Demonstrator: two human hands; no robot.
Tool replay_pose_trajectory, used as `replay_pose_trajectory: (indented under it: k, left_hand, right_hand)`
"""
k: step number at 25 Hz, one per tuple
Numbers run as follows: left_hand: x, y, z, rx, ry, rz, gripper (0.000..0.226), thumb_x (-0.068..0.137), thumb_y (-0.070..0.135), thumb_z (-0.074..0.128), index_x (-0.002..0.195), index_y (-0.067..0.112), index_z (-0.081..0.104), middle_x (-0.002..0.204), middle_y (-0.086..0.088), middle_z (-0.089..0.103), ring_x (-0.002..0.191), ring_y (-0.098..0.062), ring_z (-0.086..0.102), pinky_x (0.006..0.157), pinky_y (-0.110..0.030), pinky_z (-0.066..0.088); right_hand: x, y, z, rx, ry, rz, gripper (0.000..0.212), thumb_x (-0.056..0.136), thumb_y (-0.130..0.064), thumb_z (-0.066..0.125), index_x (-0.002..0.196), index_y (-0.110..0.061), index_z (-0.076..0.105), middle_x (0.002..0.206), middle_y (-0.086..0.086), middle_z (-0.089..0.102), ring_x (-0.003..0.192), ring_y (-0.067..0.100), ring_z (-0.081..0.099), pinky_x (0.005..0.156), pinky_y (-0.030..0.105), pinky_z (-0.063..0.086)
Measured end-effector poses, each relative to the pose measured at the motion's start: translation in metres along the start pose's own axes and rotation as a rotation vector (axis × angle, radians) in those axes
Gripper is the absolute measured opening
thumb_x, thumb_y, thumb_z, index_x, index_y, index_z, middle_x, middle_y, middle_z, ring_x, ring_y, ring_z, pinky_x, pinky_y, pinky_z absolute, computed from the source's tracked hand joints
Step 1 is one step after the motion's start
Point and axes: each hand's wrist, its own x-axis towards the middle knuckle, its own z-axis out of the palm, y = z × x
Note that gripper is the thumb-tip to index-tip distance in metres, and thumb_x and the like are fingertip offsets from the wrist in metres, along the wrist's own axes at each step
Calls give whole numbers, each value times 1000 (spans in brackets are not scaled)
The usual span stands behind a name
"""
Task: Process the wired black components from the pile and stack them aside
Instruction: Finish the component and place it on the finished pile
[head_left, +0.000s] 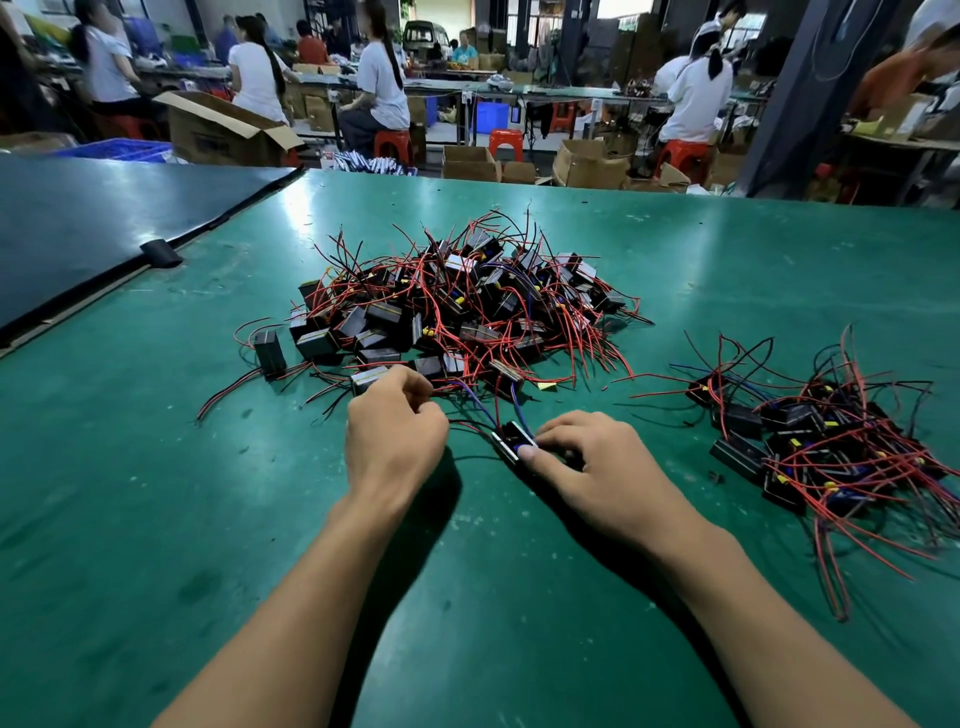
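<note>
- Both forearms reach out over the green worktop (156, 519), hands close together near its middle.
- My right hand (597, 467) pinches one black component (511, 439) between thumb and fingers, low over the worktop; blue wires run from it up toward the pile.
- My left hand (395, 441) sits just left of that component with its fingers curled at the near edge of the pile. A thin black wire leads from the component toward it, but I cannot tell whether the fingers grip anything.
- The pile (457, 306) of black components, tangled in red and black wires, lies just beyond both hands.
- A smaller stack (821, 447) of the same wired parts lies off to my right, well apart from the pile.
- One loose block (270, 353) stands just left of the pile.
- A dark board (104, 223) covers the far left corner.
- Beyond the worktop, people sit on red stools (506, 143) at long benches among cardboard boxes (223, 132).
</note>
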Motion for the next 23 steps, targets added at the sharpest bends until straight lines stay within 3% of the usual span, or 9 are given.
replay_pose_trajectory:
  k: [3,6,7,9,11,14,18,23]
  left_hand:
    - [0,0,1,-16,-20,40,20,78,11,60,90,23,69,79,9,68,79,-15,65,82,-34,57]
    - [-2,1,3,-59,-56,89,27,79,9,61,101,21,71,84,9,69,80,-4,65,85,-30,56]
    - [-2,0,4,-60,-74,116,30,78,8,62,103,21,70,85,9,69,80,-3,65,84,-29,56]
    - [-3,0,6,-42,-112,179,34,77,8,64,107,21,70,90,6,71,82,-7,66,83,-29,57]
    - [-3,-1,7,-19,-127,225,35,76,11,68,110,20,70,96,5,72,84,-11,66,84,-30,56]
    - [-4,-1,7,-5,-123,241,33,75,14,72,107,20,71,94,6,71,82,-8,66,83,-28,55]
    - [-2,-2,8,-10,-129,236,29,76,12,71,104,19,71,89,5,71,81,-9,66,81,-29,56]
    - [1,-4,7,-25,-25,200,29,81,4,62,107,14,70,100,-2,71,89,-13,63,89,-31,54]
  right_hand:
    - [-2,-2,-5,-34,69,76,53,79,-76,56,75,-26,74,82,-12,66,78,8,61,70,31,49]
    - [-3,-8,-4,-243,141,152,68,70,-91,43,69,-27,64,78,-12,62,76,11,59,63,29,42]
    - [-3,-10,-1,-257,157,158,66,69,-91,44,74,-29,64,83,-12,63,81,13,60,67,30,44]
    - [-4,-13,5,-211,135,126,62,70,-86,54,106,-36,64,109,-14,62,104,13,58,85,32,48]
    - [-2,-14,10,-167,119,84,76,73,-76,64,136,-37,49,133,-11,54,123,14,51,102,34,44]
    - [5,-15,12,-104,133,89,89,77,-60,73,151,-30,31,146,-6,46,132,18,44,109,38,39]
    - [6,-13,12,-209,66,-15,51,89,-49,65,137,-35,52,130,-9,62,116,18,49,99,38,42]
    - [4,-10,8,16,149,69,31,84,-32,73,114,-29,71,105,-9,72,100,9,59,89,24,47]
